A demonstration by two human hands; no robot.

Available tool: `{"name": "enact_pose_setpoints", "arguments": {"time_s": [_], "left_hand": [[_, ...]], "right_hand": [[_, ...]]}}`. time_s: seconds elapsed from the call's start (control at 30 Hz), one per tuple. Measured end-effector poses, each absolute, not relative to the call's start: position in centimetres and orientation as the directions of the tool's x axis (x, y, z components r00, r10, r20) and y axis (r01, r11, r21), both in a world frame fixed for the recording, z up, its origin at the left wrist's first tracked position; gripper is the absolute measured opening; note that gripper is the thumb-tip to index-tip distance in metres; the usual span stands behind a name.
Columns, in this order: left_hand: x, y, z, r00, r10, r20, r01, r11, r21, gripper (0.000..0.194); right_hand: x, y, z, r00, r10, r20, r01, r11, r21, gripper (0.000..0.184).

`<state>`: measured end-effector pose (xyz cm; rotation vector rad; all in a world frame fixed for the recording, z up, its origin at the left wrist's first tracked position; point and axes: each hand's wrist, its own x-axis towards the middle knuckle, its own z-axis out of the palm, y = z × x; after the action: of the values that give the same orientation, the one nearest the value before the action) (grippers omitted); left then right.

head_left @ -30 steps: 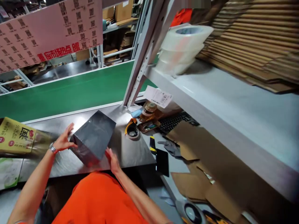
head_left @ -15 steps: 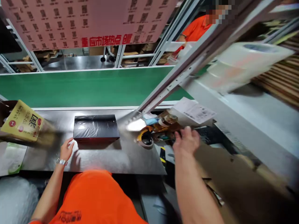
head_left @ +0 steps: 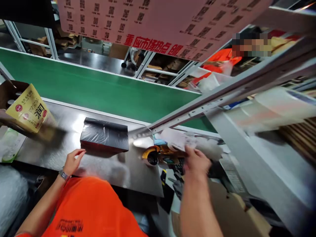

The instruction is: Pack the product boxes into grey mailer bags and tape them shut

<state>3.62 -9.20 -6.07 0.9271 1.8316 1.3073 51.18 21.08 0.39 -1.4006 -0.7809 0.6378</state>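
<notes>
On the steel table, a black box in shiny clear film (head_left: 105,135) lies with its long side facing me. My left hand (head_left: 73,161), wearing a metal-banded watch, is just in front of the box's left end. Its fingers are loosely bent and slightly apart, and I see nothing in them. Over the cluttered right end, my right hand (head_left: 197,161) has its fingers closed on the edge of a white printed sheet (head_left: 176,138), blurred by motion. A roll of tape with a yellow-and-black holder (head_left: 150,156) sits left of that hand.
An open carton with a yellow printed flap (head_left: 28,110) stands at the left. A green conveyor belt (head_left: 98,92) runs behind the table (head_left: 111,171). A metal post (head_left: 197,108) slants up beside a shelf bearing large tape rolls (head_left: 276,108). Across the belt, a person in orange (head_left: 222,61) works.
My right hand has closed on the printed sheet and shifted it left. My left hand has moved slightly away from the box's corner. The whole view has turned and tilted.
</notes>
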Motion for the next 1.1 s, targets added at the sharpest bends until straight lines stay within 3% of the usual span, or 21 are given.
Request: {"name": "enact_pose_setpoints", "arguments": {"time_s": [0.03, 0.1, 0.17, 0.2, 0.3, 0.4, 0.53, 0.63, 0.7, 0.83, 1.0, 1.1], "left_hand": [[5.0, -8.3, -5.2, -0.447, 0.882, -0.151, 0.111, 0.222, 0.969, 0.043], [7.7, -6.4, -3.6, -0.304, 0.934, -0.187, 0.002, 0.197, 0.98, 0.045], [10.1, -4.6, -2.4, -0.177, 0.961, -0.214, -0.111, 0.197, 0.974, 0.05], [11.0, -3.8, -1.9, -0.136, 0.964, -0.228, -0.159, 0.207, 0.966, 0.053], [12.5, -2.2, -1.0, -0.085, 0.959, -0.27, -0.224, 0.246, 0.943, 0.057], [12.6, -1.6, -0.9, -0.117, 0.95, -0.29, -0.22, 0.26, 0.94, 0.049], [12.1, -2.0, -1.1, -0.154, 0.953, -0.261, -0.154, 0.238, 0.959, 0.037], [11.8, -2.8, -1.3, -0.145, 0.979, -0.142, -0.011, 0.142, 0.99, 0.024], [11.5, -3.4, -1.4, -0.123, 0.991, -0.057, 0.089, 0.068, 0.994, 0.021], [10.3, -4.4, -1.6, -0.081, 0.994, -0.069, 0.108, 0.078, 0.991, 0.029], [6.2, -4.9, -1.9, 0.027, 0.936, -0.351, -0.207, 0.349, 0.914, 0.042], [2.4, -5.1, -1.6, 0.093, 0.901, -0.423, -0.309, 0.43, 0.848, 0.046]], "right_hand": [[48.7, 19.1, -0.2, 0.494, 0.856, 0.152, 0.184, 0.068, -0.981, 0.031], [43.2, 14.6, -1.2, 0.184, 0.905, 0.384, 0.425, 0.279, -0.861, 0.021], [37.9, 10.5, -1.9, -0.201, 0.798, 0.567, 0.47, 0.587, -0.659, 0.011], [35.8, 8.9, -2.1, -0.306, 0.735, 0.605, 0.468, 0.67, -0.577, 0.01], [31.9, 6.0, -2.5, -0.432, 0.618, 0.657, 0.454, 0.778, -0.433, 0.018], [31.0, 4.7, -2.9, -0.409, 0.621, 0.669, 0.452, 0.774, -0.443, 0.02], [30.8, 3.3, -3.1, -0.362, 0.763, 0.535, 0.355, 0.644, -0.678, 0.02], [30.2, 2.0, -3.1, -0.385, 0.883, 0.269, 0.164, 0.353, -0.921, 0.026], [29.6, 1.3, -3.3, -0.363, 0.926, 0.108, 0.088, 0.149, -0.985, 0.019], [28.4, 0.5, -3.9, -0.349, 0.934, -0.082, -0.011, -0.092, -0.996, 0.031], [28.8, 1.4, -4.8, -0.32, 0.879, -0.353, -0.151, -0.415, -0.897, 0.052], [30.9, 2.8, -5.4, -0.284, 0.858, -0.429, -0.15, -0.482, -0.863, 0.059]]}}
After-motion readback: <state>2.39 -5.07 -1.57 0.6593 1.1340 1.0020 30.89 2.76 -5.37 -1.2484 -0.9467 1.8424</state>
